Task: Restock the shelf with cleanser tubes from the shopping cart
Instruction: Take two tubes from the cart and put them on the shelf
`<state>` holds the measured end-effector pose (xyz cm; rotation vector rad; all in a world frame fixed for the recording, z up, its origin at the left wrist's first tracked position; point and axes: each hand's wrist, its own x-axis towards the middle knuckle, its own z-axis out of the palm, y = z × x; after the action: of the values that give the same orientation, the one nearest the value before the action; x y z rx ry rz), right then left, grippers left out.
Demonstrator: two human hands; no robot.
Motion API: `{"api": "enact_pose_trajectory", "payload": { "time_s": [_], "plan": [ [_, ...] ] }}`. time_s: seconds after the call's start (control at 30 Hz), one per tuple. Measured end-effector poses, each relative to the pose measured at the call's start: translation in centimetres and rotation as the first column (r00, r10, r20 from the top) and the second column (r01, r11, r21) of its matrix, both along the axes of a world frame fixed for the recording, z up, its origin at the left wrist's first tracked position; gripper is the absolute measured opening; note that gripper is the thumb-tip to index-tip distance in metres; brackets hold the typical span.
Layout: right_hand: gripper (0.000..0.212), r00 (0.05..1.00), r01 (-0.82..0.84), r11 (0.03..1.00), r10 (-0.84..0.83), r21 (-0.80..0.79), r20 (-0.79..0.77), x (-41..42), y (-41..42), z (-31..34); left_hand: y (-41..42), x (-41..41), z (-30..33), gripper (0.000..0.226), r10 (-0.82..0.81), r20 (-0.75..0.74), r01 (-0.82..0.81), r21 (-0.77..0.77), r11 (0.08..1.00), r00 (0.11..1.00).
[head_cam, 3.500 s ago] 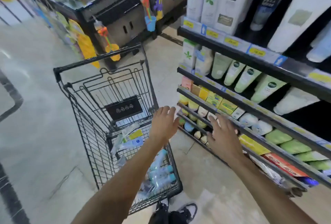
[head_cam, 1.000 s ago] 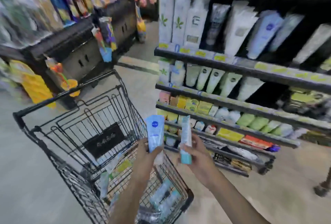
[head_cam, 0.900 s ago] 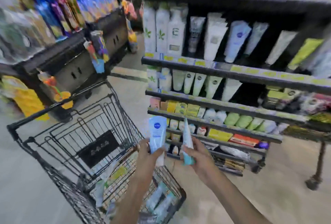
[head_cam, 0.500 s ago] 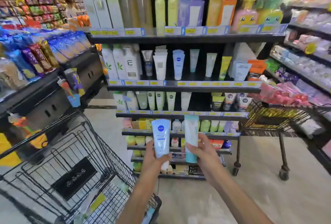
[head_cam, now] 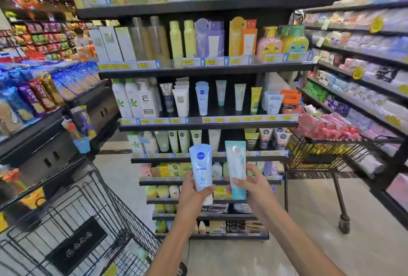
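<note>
Each grip holds a tube upright before the shelf [head_cam: 207,123]: your left hand [head_cam: 191,191] the blue tube [head_cam: 201,168], your right hand [head_cam: 254,182] the teal tube [head_cam: 236,165]. Neither is shelved yet.

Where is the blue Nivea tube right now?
In the head view the blue Nivea tube stands upright in the left hand, low at centre, just left of the teal tube that the right hand holds.

Cart [head_cam: 66,220] left of shelf [head_cam: 207,124]
</note>
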<state>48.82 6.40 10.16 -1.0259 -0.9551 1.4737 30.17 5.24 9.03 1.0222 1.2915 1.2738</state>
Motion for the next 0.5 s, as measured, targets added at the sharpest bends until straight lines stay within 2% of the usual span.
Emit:
{"api": "enact_pose_trajectory", "payload": {
  "time_s": [0.17, 0.33, 0.5],
  "plan": [
    [0.052, 1.0, -0.012, 1.0, 0.012, 0.02, -0.025, 1.4, 1.8, 1.0, 1.8, 1.0, 1.3, 0.059, 0.011, -0.019, -0.009, 0.071, 0.997, 1.0],
    [0.052, 1.0, -0.015, 0.998, 0.014, 0.053, 0.018, 2.5, 3.8, 1.4, 3.8, 1.8, 1.6, 0.068, 0.049, -0.05, -0.045, 0.09, 0.995, 0.998],
    [0.046, 0.999, -0.011, 0.997, 0.007, 0.071, 0.048, 3.1, 7.1, 1.6, 7.3, 1.8, 1.5, 0.06, 0.09, -0.141, -0.072, 0.132, 0.989, 0.986]
  ]
}}
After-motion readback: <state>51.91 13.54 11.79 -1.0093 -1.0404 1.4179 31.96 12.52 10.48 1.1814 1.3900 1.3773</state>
